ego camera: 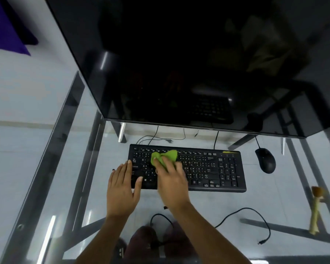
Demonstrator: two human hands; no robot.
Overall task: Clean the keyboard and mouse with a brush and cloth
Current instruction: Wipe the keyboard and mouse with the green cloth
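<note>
A black full-size keyboard (187,168) with white key legends and a yellow strip at its far right corner lies flat on a glass desk (46,168), just in front of the lower edge of a large dark monitor (179,54). On the keyboard's left half, over the upper letter rows, sits a bunched bright green cloth (163,156), crumpled into two lobes. The right hand (170,180) lies on the near part of this cloth with fingers bent over it, pressing it down onto the keys and holding it; the hand looks slightly blurred. The left hand (122,189) rests flat on the keyboard's left end, fingers straight and spread, gripping nothing, its thumb lying across the bottom row of keys. A black mouse (265,160), corded, sits on the glass to the right of the keyboard, apart from it. A pale-handled brush (315,212) lies near the right of the keyboard, nearer the person. A loose black cable (244,212) curls on the glass on the near side of the keyboard.
</note>
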